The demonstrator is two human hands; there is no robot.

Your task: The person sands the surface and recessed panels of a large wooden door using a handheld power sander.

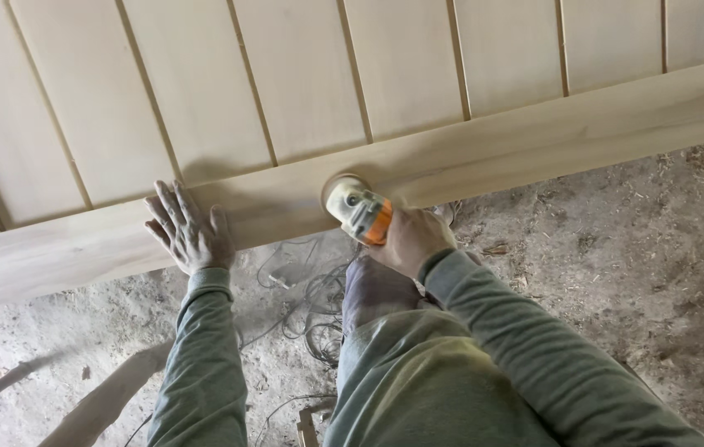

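keep your left hand spread flat on the wooden panel at centre frame while your right hand, wrapped around the sander, holds its disc flat.

soft, even daylight fills the head view — bright enough, with no glare or blown-out spots. the pale wooden panel reads slightly warm and washed. shadows are faint and diffuse: a dim one lies beside the left hand, another under the sander. focus holds well across the middle — the lower edge, near the sleeves, goes a little soft, and the sanding disc is motion-blurred.
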